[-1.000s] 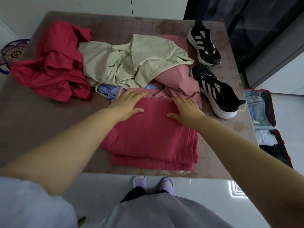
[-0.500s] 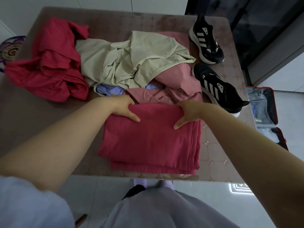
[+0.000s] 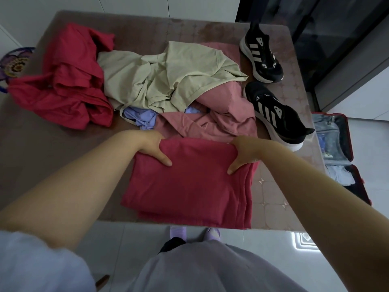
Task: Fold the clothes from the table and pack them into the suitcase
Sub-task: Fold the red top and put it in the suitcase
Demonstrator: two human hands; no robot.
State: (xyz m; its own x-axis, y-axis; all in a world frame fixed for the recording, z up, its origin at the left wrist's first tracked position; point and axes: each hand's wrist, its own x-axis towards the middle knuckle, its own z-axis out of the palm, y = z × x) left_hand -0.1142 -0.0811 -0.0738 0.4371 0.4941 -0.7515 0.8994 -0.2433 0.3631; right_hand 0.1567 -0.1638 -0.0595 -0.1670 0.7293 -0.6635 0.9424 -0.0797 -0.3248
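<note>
Your left hand and right hand each grasp the far edge of the folded red garment, thumbs pressed on top. Your other fingers are hidden behind the cloth. The garment lies at the near edge of the table, touching the unfolded clothes. The suitcase lies open on the pale floor at the right, partly hidden by the table.

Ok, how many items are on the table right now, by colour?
Red garments: 2, the folded red garment gripped by the left hand and right hand, and the crumpled red garment
Beige garment: 1
Pink garment: 1, apparently
Lavender garment: 1, mostly buried
Black shoes: 2, far shoe and near shoe
Total: 7
</note>
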